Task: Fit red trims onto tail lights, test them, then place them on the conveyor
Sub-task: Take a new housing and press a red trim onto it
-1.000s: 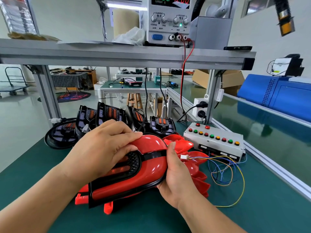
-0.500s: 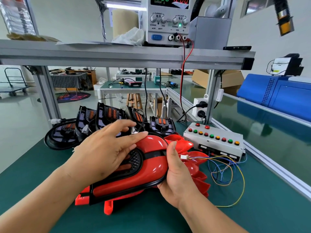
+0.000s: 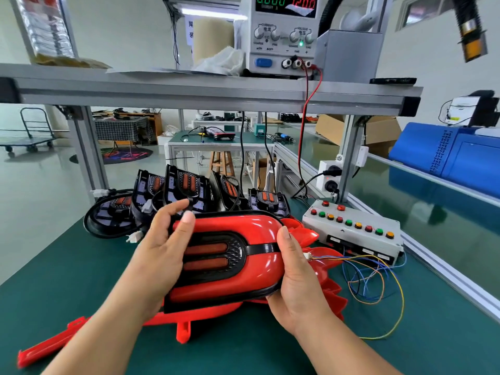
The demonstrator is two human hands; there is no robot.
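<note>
A tail light with a glossy red trim (image 3: 243, 266) on its black frame is held just above the green bench, face up. My right hand (image 3: 295, 282) grips its right end, thumb on the black bar. At the left end, my left hand (image 3: 159, 255) holds the assembly from the side, fingers lifted and spread over the edge. More red trims (image 3: 324, 266) are stacked beneath and to the right. Several bare black tail lights (image 3: 186, 185) stand in a row behind. The green conveyor belt (image 3: 433, 217) runs along the right.
A white test box with coloured buttons (image 3: 354, 228) sits at right, with loose coloured wires (image 3: 373, 277) and a small white connector by my right thumb. A power supply (image 3: 284, 36) stands on the overhead shelf. A red part (image 3: 43, 347) lies at front left.
My left hand has slid off the top of the trim to its left end, uncovering the black lamp grille. The assembly has tipped more level. My right hand stayed on the right end.
</note>
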